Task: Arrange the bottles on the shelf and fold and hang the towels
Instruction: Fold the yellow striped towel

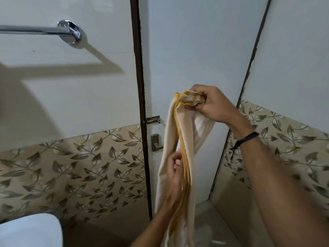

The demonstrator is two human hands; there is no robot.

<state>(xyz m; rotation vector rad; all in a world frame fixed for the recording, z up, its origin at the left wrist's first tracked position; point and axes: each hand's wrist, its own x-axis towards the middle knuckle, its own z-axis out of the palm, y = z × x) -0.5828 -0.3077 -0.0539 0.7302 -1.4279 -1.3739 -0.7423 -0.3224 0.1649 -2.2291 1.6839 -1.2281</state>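
Observation:
A cream towel with a yellow border point(185, 132) hangs bunched in front of the white door. My right hand point(211, 102) grips its gathered top end up high. Lower down, my left hand point(175, 168) pinches the yellow edge of the hanging cloth between fingers and thumb. The towel's lower end runs out of the frame at the bottom. A chrome towel rail point(41, 30) is fixed to the wall at the upper left, bare. No bottles or shelf are in view.
The door point(195, 50) has a latch point(153, 120) and a metal hook plate point(156, 142) at its left edge, beside a dark frame. Leaf-patterned tiles point(80, 166) line the lower walls. A white toilet lid point(32, 230) shows at the bottom left.

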